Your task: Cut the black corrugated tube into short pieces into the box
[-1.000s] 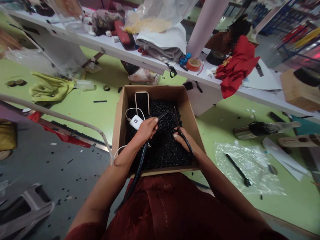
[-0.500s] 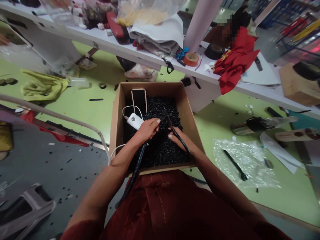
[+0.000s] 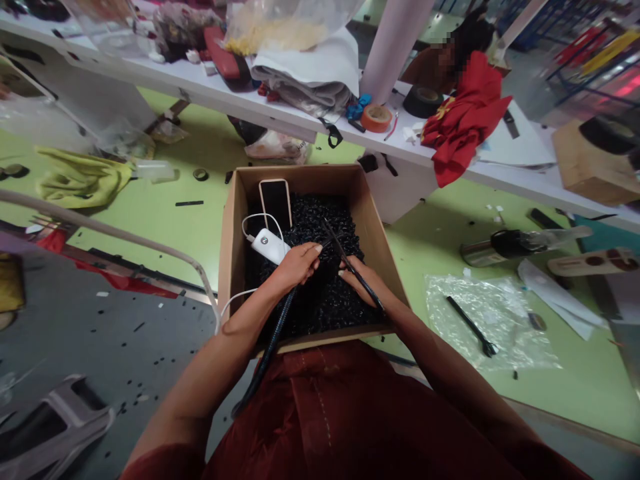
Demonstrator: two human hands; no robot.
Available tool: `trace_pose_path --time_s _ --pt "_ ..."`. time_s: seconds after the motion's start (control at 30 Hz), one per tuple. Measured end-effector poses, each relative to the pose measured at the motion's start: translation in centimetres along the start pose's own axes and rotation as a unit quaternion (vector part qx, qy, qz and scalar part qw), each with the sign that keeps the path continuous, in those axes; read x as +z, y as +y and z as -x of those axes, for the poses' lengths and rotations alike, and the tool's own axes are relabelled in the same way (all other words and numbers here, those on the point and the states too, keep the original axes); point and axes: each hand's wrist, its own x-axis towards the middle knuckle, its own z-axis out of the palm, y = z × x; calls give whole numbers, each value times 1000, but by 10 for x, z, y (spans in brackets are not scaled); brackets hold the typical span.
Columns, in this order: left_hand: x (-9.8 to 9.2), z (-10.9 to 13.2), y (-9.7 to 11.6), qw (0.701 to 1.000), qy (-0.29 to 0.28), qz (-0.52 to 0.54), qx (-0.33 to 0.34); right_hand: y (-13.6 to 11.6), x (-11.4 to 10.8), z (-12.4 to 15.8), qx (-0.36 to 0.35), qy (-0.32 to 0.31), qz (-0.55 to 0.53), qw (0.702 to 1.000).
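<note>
The left hand (image 3: pixel 296 267) is working inside a cardboard box (image 3: pixel 300 179), its fingers curling closed around the upper end of a corrugated black conduit (image 3: pixel 273 347). The conduit is running down past the forearm, across the near wall of the box, and ending just beyond the person's red garment (image 3: pixel 325 413). The right hand (image 3: pixel 357 280) is partly curled over a thin black rod (image 3: pixel 345 262), which is lying along the hand and pointing toward the far side of the box. How firmly it is held cannot be determined. The hands are close together but not touching, and the left hand hides the conduit's end.

The box is filled with small black plastic pieces (image 3: pixel 320 223), whose individual shapes are hard to make out. A smartphone (image 3: pixel 275 203) is resting on them near the far left corner, with a white power bank (image 3: pixel 270 245) lying just beside the left hand. A white charging cable (image 3: pixel 260 217) is looping between them and passing over the left wall.

Beyond the box, a white bench (image 3: pixel 175 83) is carrying a red cloth (image 3: pixel 463 127), an orange tape roll (image 3: pixel 376 119) and a black tape roll (image 3: pixel 423 101). A second person (image 3: pixel 473 37) is standing past the bench, partly hidden by the cloth. On the green floor to the right, a black tool (image 3: pixel 470 327) is lying on a plastic sheet (image 3: pixel 500 333).
</note>
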Motion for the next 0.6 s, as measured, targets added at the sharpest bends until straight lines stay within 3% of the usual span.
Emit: trace_pose_path --time_s 0.6 --pt "4 -4 -8 995 34 38 -89 10 6 -5 -30 -11 99 995"
